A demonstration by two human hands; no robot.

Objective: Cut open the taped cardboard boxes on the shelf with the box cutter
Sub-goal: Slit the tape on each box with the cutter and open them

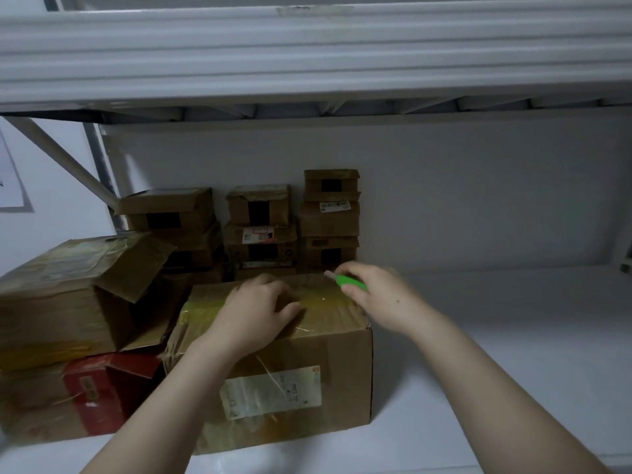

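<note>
A taped cardboard box [307,364] with a white label on its front stands on the white shelf [478,354], in the middle of the view. My left hand [254,313] lies flat on its taped top, fingers spread, holding nothing. My right hand [379,297] grips a green box cutter [349,281] at the far right of the box top, tip pointing left over the tape.
An opened cardboard box [61,292] sits at the left on top of a red-and-brown box [89,395]. Several small taped boxes [260,230] are stacked against the back wall. An upper shelf beam [307,56] hangs overhead.
</note>
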